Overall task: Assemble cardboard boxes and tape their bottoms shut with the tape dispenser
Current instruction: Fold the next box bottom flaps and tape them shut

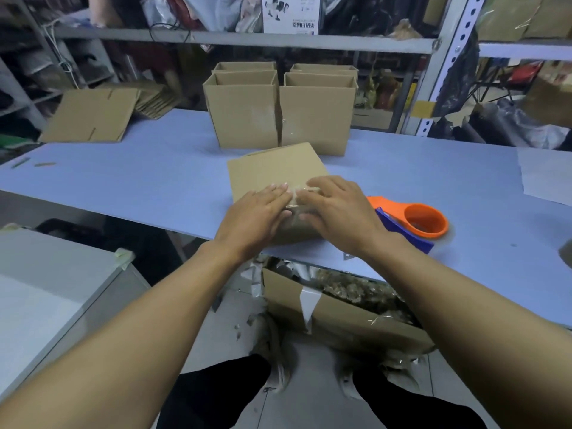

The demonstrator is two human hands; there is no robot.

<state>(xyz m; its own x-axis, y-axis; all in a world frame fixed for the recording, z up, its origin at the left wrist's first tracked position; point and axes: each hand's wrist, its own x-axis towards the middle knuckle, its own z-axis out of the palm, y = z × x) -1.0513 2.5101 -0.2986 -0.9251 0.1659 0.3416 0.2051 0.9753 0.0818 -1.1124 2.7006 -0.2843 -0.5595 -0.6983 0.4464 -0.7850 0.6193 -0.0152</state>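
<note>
Fingers of the left hand lie straight and flat, pressing down on the near top edge of the cardboard box; right hand does the same, its fingers extended and slightly bent over the same edge, thumb hanging down the near face. Neither hand is clenched and neither grips anything; both just press. Fingertips of the two hands nearly meet over a shiny strip of clear tape running across the box top and down its near side. Box sits upside down, bottom flaps up, at the near edge of the blue table, roughly at 12 o'clock from the person. Tape dispenser, orange with a blue body, lies on the table at 3 o'clock from the box, just beside the right wrist, not touched. Four assembled boxes stand open-topped in a tight two-by-two cluster at 12 o'clock beyond the taped box, near but apart from it. Flat box blank lies at 10 o'clock on the far left of the table, with a stack of more flats just behind it. White sheet lies at 2 o'clock on the table's right end. Under the table, at 5 o'clock, an open carton holds crumpled scrap. Metal shelving with mixed goods fills the back.
</note>
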